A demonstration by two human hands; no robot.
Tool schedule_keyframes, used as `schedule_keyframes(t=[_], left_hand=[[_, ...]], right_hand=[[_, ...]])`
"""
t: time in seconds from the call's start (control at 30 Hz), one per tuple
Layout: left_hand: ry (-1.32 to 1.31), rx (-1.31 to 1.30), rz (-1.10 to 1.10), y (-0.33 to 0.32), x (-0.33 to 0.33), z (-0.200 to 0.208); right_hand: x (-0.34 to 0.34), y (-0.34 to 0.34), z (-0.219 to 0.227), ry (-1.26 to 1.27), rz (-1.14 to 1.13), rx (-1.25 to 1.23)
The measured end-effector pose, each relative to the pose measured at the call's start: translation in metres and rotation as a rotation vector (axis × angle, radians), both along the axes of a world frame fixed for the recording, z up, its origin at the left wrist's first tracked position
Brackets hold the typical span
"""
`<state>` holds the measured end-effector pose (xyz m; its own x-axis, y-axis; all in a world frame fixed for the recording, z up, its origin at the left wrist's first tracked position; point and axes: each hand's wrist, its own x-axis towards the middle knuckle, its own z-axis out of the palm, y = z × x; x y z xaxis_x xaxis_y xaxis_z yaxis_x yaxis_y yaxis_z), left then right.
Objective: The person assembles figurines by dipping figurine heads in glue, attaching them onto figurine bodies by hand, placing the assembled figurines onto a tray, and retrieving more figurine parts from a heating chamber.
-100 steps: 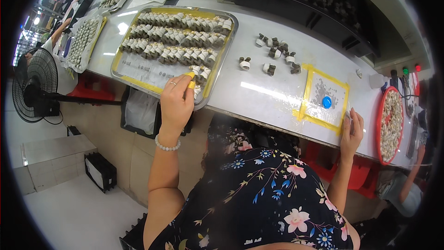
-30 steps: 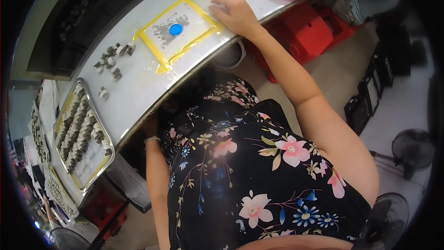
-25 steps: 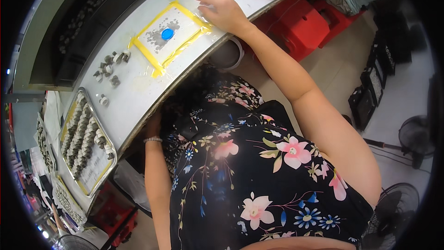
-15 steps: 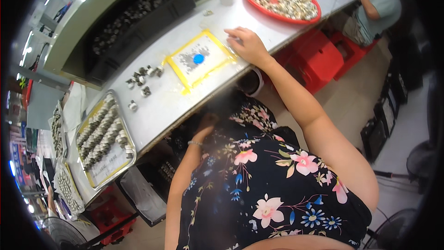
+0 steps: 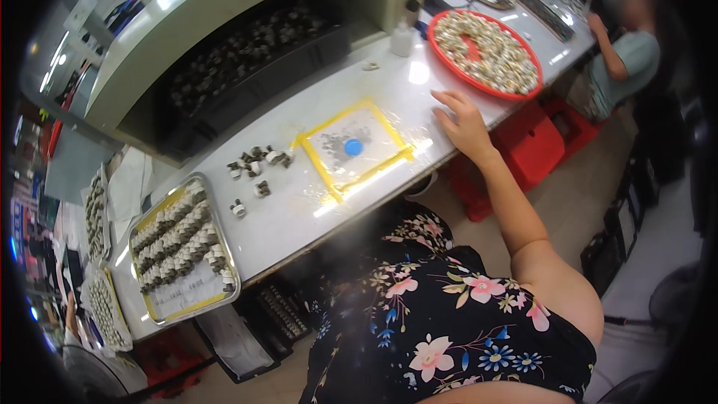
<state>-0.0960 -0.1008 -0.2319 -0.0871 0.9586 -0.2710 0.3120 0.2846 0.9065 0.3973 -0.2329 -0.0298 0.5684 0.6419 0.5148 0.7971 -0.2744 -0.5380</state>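
My right hand [image 5: 465,129] hovers at or just above the white tabletop, right of a yellow-taped square [image 5: 391,116]. Its fingers are loosely apart, with nothing visible between them. On the square, a small blue disc [image 5: 353,147] sits among dark grey smudges. Beyond my fingers stands a round red tray [image 5: 538,78] heaped with small pale pieces [image 5: 499,60]. Left of the square lie several loose black-and-white parts [image 5: 258,161]. A metal tray [image 5: 233,284] farther left carries rows of similar parts [image 5: 176,239]. My left hand is out of sight.
A grey-green machine housing [image 5: 247,0] holds a dark bin [image 5: 247,97] of small parts. A clear bottle [image 5: 402,39] stands beside it. Red stools [image 5: 527,146] are under the table's right side. A co-worker [image 5: 624,63] sits at the far right.
The view has shifted, so the table appears lower and farther right. My right hand is now nearer the red tray. My left hand, earlier by my lap, has left the view.
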Motion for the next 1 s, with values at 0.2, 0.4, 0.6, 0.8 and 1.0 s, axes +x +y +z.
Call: schedule_keyframes(t=[0.2, 0.4, 0.6, 0.8, 1.0], left_hand=[[-0.029, -0.03, 0.311, -0.014, -0.027, -0.005], [-0.09, 0.041, 0.772, -0.022, -0.032, 0.001], [-0.064, 0.043, 1.0, -0.056, -0.053, 0.008], [-0.048, 0.003, 1.014, -0.076, -0.068, 0.01], [-0.124, -0.025, 0.98, -0.081, -0.052, -0.002]], right_hand=[[0.007, 0.051, -0.006, -0.06, 0.132, -0.159], [0.032, 0.114, -0.009, -0.118, 0.177, -0.261], [0.044, 0.137, -0.022, -0.18, 0.208, -0.345], [0.03, 0.128, -0.002, -0.098, 0.209, -0.301], [-0.011, 0.1, -0.003, 0.068, 0.243, -0.246]])
